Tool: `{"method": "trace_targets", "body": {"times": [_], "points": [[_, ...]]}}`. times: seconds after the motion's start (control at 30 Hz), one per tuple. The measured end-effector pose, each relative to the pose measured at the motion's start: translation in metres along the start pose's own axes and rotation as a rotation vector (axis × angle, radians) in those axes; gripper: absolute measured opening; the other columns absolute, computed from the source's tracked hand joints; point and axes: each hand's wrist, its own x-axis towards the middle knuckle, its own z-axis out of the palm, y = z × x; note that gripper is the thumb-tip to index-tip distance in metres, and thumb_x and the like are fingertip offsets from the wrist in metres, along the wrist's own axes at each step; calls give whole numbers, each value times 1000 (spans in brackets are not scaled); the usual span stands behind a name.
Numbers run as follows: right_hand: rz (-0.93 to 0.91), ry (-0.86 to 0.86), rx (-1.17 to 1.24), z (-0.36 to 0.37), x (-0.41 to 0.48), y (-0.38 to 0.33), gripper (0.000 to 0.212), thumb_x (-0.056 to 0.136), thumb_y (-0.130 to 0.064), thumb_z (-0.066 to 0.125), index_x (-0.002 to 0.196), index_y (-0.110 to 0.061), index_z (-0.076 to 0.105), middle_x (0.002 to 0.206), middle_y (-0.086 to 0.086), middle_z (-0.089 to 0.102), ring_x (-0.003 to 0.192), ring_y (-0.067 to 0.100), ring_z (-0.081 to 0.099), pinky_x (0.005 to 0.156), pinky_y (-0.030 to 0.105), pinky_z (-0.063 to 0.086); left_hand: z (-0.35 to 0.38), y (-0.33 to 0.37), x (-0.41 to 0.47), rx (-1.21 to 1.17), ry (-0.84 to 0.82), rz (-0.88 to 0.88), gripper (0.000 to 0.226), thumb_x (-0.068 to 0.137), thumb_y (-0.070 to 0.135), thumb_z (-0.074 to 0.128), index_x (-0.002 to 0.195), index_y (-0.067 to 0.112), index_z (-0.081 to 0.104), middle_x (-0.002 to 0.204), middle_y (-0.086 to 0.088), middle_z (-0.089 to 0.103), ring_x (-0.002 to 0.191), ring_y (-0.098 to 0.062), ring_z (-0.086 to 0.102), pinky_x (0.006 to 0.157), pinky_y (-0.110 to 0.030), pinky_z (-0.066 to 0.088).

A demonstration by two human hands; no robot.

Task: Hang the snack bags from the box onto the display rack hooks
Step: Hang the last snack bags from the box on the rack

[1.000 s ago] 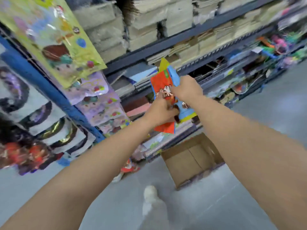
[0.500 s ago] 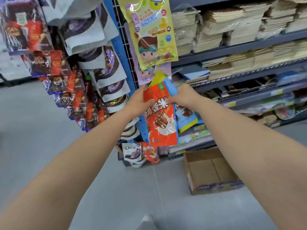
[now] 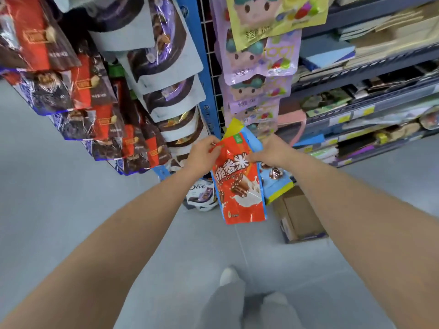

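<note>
1. Left hand (image 3: 202, 155): pinches top left corner of red snack bag (image 3: 240, 193).
2. Right hand (image 3: 273, 151): grips the bag's top right edge, with blue bag (image 3: 276, 188) behind.
3. Red bag: long axis 12-to-6, hanging free.
4. Display rack (image 3: 209, 91): 12 o'clock, left hand nearer; hooks hidden.
5. Box (image 3: 299, 217): 5 o'clock, on floor.

Red bag (image 3: 240, 193): big white words "脆香米" across the front.
White bag (image 3: 202, 200) on the floor: "Dove" in thin, slanted letters.
Purple bags (image 3: 273, 65) hanging up: small words, too blurry to read.
</note>
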Motion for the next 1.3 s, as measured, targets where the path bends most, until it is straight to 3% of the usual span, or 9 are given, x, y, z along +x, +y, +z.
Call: {"method": "trace_targets", "body": {"times": [0.07,0.17,0.3,0.4,0.53,0.63,0.77,0.97,1.3], "points": [[-3,-16,18,11,8,17,47,82,-27,71,56,1,43,44,0,40,39,10,37,46,24,28,10,-15,5,-19,-5,-56,9,91,10,52,86,13,59,81,-6,61,74,-20,57,66,-28,42],[39,-30,73,29,16,45,44,84,-27,69,51,-15,42,30,-12,37,30,4,33,41,21,29,30,-39,7,51,-37,-136,10,90,11,52,90,9,61,83,-10,63,81,-27,61,71,-32,47],[144,-5,124,48,33,89,20,89,-26,63,83,-8,68,67,5,61,55,14,50,57,25,41,57,-82,2,316,-76,-172,18,90,16,50,105,8,58,91,-14,65,87,-29,60,76,-34,42],[230,45,78,57,53,121,29,89,-25,61,68,-5,59,64,12,55,54,21,47,60,32,38,81,-118,1,469,-130,-100,23,93,13,47,112,3,55,86,-24,66,85,-36,62,75,-40,41],[298,-9,-41,72,87,162,31,91,-22,57,65,-6,54,60,10,54,49,16,47,41,21,34,117,-159,22,782,-83,6,11,78,5,55,85,4,64,53,-13,60,52,-28,61,61,-30,45],[327,-51,-123,89,114,187,34,91,-25,57,62,-9,51,58,8,49,48,16,46,43,23,38,141,-188,42,744,38,15,5,72,6,57,74,8,61,46,-9,55,44,-26,57,57,-28,44],[367,-56,-188,118,143,213,39,87,-29,61,56,-17,41,77,14,56,77,29,56,80,46,55,170,-220,69,628,45,-190,23,90,9,39,107,7,54,87,-16,68,86,-34,62,90,-38,32],[388,-64,-221,151,171,233,44,89,-31,59,53,-15,40,56,5,45,59,24,48,65,35,44,208,-237,102,484,163,-359,29,97,26,41,122,12,45,106,-12,67,102,-30,59,100,-38,23],[372,-55,-112,162,176,246,29,87,-34,58,76,-8,62,89,17,69,81,36,67,77,48,56,227,-238,118,308,441,-380,27,91,19,45,116,22,55,100,-5,67,101,-22,57,102,-35,22]]}}
